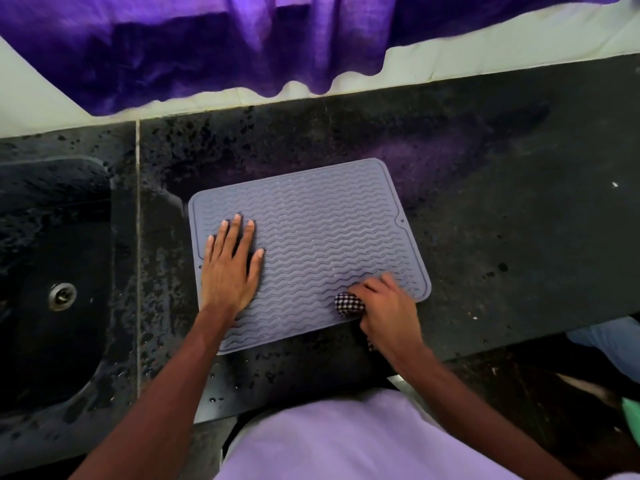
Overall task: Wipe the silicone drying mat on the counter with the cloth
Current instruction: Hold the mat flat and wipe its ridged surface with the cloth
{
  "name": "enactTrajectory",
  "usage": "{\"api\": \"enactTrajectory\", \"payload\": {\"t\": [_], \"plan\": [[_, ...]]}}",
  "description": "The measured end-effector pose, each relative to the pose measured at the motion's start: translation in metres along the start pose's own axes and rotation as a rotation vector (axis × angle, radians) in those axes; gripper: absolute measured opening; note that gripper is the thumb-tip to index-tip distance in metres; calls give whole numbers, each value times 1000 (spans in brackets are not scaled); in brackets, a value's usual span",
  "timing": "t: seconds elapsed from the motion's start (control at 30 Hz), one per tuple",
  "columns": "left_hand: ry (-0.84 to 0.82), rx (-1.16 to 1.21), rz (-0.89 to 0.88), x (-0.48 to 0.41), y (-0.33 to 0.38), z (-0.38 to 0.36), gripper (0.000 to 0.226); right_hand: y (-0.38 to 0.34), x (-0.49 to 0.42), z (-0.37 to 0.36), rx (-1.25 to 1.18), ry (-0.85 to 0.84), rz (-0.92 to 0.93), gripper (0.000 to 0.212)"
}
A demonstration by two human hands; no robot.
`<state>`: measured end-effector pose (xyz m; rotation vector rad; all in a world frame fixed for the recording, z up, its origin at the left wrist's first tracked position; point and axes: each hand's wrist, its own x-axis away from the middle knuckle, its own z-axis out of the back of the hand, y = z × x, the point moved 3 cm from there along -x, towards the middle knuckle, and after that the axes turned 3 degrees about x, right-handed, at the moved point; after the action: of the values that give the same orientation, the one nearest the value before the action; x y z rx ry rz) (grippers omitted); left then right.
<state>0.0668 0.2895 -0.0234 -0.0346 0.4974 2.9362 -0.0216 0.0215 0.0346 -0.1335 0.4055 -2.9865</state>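
A grey-blue silicone drying mat (322,230) with wavy ridges lies flat on the dark stone counter (502,202). My left hand (230,268) presses flat on the mat's left side, fingers straight and spread. My right hand (384,308) is at the mat's near right corner, fingers curled round a bunched black-and-white checked cloth (348,304). The cloth pokes out to the left of the fist and touches the mat; a small bit also shows below the wrist.
A dark sink (52,271) with a metal drain (62,296) is set into the counter at the left. Water drops speckle the counter around the mat. A purple curtain (207,46) hangs over the pale wall behind. The counter's front edge runs just below the mat.
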Motion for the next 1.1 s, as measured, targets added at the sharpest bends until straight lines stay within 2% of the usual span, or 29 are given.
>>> {"api": "enactTrajectory", "payload": {"t": [0.2, 0.43, 0.6, 0.7, 0.87, 0.97, 1.1], "plan": [[1, -2, -1, -1, 1, 3, 62, 42, -2, 17, 69, -6, -51, 53], [37, -8, 35, 1, 5, 4, 63, 95, 5, 38, 156, 17, -245, 48], [108, 35, 46, -6, 16, 4, 59, 100, -28, 58, -4, 84, -361, 27], [99, 68, -71, -28, 44, 5, 56, 91, -81, 70, -80, 140, -344, 35], [-11, 167, -207, -93, 108, -6, 58, 73, -170, 72, -26, 163, -242, 40], [-124, 135, -200, -123, 129, -16, 66, 70, -197, 60, 18, 133, -232, 36], [-260, 36, -125, -140, 137, -34, 58, 73, -199, 42, 167, 148, -162, 33]]}}
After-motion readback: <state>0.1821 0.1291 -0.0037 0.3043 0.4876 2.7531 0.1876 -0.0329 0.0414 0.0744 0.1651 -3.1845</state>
